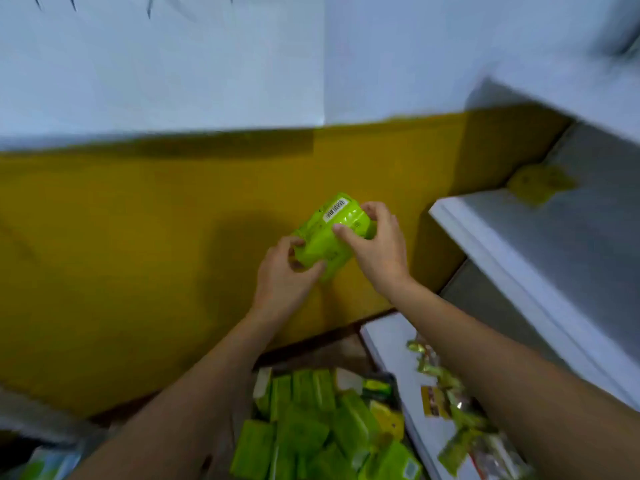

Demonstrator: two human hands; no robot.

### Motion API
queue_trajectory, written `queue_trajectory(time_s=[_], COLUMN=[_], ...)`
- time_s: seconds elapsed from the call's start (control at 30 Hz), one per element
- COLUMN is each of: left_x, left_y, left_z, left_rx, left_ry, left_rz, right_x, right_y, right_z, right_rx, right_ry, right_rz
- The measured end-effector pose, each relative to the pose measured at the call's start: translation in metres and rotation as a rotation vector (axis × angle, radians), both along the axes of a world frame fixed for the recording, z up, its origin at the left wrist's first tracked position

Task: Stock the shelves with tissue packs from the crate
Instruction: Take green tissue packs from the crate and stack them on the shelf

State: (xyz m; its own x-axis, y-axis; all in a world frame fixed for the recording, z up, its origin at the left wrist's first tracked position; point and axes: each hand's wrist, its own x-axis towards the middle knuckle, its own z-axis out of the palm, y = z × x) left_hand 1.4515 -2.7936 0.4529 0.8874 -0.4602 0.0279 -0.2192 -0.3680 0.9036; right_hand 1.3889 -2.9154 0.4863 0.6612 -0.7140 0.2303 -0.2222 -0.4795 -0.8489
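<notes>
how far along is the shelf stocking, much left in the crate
Early, by the look of it. Done: the upper shelf shows no tissue packs; the lower shelf holds small packets, too blurred to identify. In hand: the left hand and right hand both hold one green tissue pack. Left: the crate below is full of green packs.

The whole view is smeared by motion. The green tissue pack is partly covered: the left hand hides its near end, the right hand its right side, and its print beside the barcode label is unreadable. Below the pack, the crate of green packs runs off the bottom edge, its walls barely discernible. Right of the crate, the small packets on the lower shelf are too blurred to identify.
</notes>
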Motion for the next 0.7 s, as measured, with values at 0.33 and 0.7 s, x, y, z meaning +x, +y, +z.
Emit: queue_trajectory(time_s=[0.33,0.7], left_x=[-0.045,-0.094], left_y=[-0.050,-0.112], left_z=[0.196,0.262], left_rx=[-0.210,-0.391], left_ry=[-0.339,-0.149], left_rz=[-0.180,-0.292], right_x=[-0.108,-0.167], right_y=[-0.040,-0.078], right_z=[0.196,0.224], right_rx=[-0.226,-0.270], right_ry=[-0.151,-0.249], right_rz=[-0.164,-0.280])
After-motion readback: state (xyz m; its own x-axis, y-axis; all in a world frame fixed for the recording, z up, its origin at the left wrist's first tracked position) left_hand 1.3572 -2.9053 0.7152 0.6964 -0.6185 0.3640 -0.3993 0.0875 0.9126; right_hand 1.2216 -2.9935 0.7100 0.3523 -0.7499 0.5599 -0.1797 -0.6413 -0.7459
